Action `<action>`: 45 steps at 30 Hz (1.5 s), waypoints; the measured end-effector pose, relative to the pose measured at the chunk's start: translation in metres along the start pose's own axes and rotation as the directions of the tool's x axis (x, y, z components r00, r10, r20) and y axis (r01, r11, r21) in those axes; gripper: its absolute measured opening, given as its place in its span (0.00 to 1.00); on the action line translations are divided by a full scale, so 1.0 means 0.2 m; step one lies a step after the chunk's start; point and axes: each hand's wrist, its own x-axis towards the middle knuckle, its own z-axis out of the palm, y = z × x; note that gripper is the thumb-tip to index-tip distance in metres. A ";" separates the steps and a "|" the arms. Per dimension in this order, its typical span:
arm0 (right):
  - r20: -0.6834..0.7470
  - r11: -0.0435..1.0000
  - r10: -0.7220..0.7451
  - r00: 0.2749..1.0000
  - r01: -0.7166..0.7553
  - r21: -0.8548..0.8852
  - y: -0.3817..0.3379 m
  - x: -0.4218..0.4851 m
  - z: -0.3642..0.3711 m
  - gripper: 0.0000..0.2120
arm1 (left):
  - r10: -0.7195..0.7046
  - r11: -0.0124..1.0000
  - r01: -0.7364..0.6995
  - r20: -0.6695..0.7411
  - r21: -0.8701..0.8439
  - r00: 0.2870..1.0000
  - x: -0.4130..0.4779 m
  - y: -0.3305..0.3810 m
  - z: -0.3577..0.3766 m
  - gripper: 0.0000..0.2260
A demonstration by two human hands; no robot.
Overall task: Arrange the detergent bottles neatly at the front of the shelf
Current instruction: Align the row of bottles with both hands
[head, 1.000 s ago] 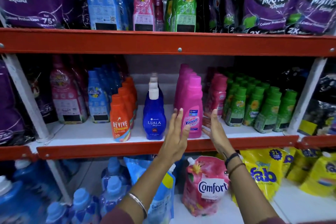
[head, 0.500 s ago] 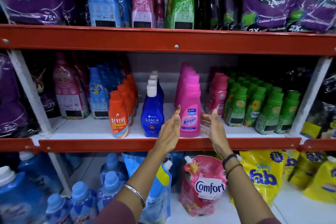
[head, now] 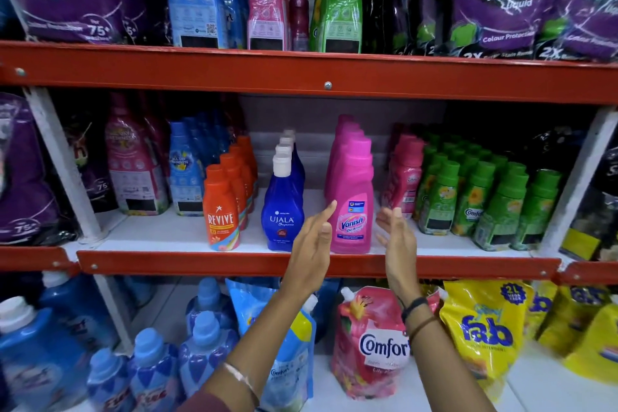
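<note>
Detergent bottles fill the middle shelf point(head: 174, 234), a white board with a red front rail, standing in files that run front to back. Largest on it are the purple pouches point(head: 23, 184) at the far left, then a tall pink-labelled bottle point(head: 133, 174) and a blue one point(head: 184, 177) beside it. At the right end stands a block of green bottles point(head: 495, 201), several rows deep, with a pink-capped row point(head: 404, 177) just to its left. In the middle, three files stand close to the front rail: the pink Vanish bottles point(head: 352, 197), the blue Ujala bottles point(head: 282, 207) with white caps, and the orange Revive bottles point(head: 222, 211), smallest of the three. Each front bottle is upright with its label facing out, and small gaps separate the files. How many bottles stand behind each front one is hard to tell, since they overlap. Both hands are raised before the Vanish bottle, one on either side of it. The left hand point(head: 311, 244) is open with fingers extended, its fingertip reaching up near the bottle's left edge; whether it touches the bottle cannot be told. The right hand point(head: 396, 241) is open too, palm turned inward, fingers loosely spread, just beside the bottle's right edge and apart from it. Neither hand holds anything. A thin bangle point(head: 242, 380) sits on the left forearm and dark bands point(head: 416, 309) circle the right wrist.
</note>
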 end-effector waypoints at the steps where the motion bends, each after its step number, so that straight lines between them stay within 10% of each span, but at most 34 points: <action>1: -0.058 0.998 -0.060 0.997 0.060 -0.002 0.02 -0.03 0.01 0.21 | 0.047 0.999 -0.049 -0.065 -0.024 0.997 -0.04 0.00 -0.01 0.27; 7: 0.147 0.981 -0.192 0.970 0.195 -0.005 0.05 -0.21 0.24 0.17 | 0.038 0.989 -0.094 -0.416 -0.114 0.909 -0.08 -0.05 -0.19 0.18; 13: 0.279 1.000 -0.006 0.960 0.012 -0.020 0.08 -0.18 0.51 0.36 | -0.118 0.993 0.108 -0.289 -0.049 0.950 0.01 -0.13 -0.36 0.23; 34: 0.244 0.998 0.011 0.970 -0.027 0.063 0.06 -0.15 0.54 0.21 | -0.085 0.996 0.090 -0.154 0.025 0.984 0.00 -0.21 -0.41 0.24; 41: -0.073 0.963 -0.269 0.960 0.270 0.004 0.15 -0.31 0.65 0.21 | 0.097 0.993 -0.119 -0.502 -0.013 0.859 -0.08 -0.18 -0.57 0.22; 45: 0.172 0.958 -0.287 0.942 0.286 0.030 0.19 -0.40 0.81 0.22 | -0.067 0.997 0.037 -0.538 -0.067 0.840 -0.05 -0.23 -0.71 0.26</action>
